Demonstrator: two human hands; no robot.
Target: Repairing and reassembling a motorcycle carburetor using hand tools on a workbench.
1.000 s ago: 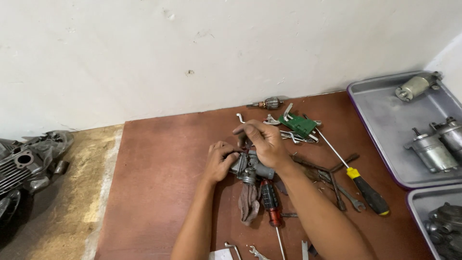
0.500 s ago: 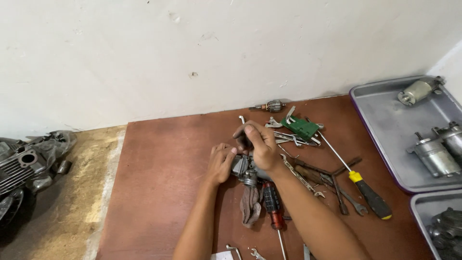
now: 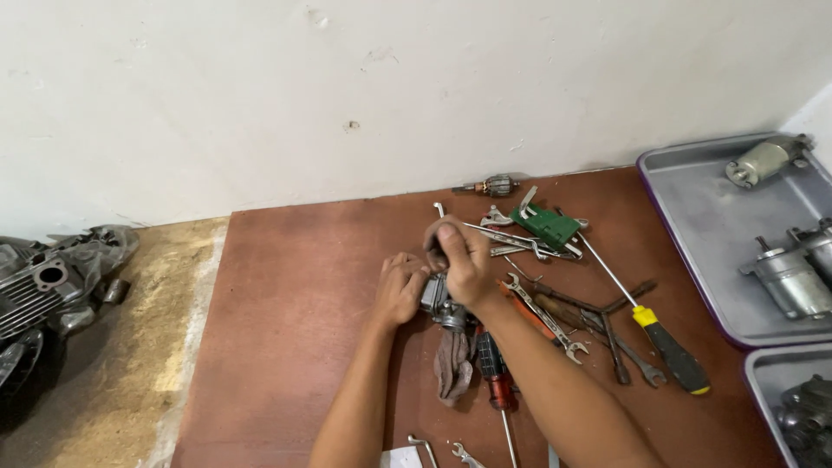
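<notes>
Carburetor-like metal part sits clamped between both hands at the brown mat's centre: left hand steadying its side, right hand closed over its top. Steel wrenches, a green block and a yellow-banded screwdriver lie at three o'clock; grey trays beyond.
</notes>
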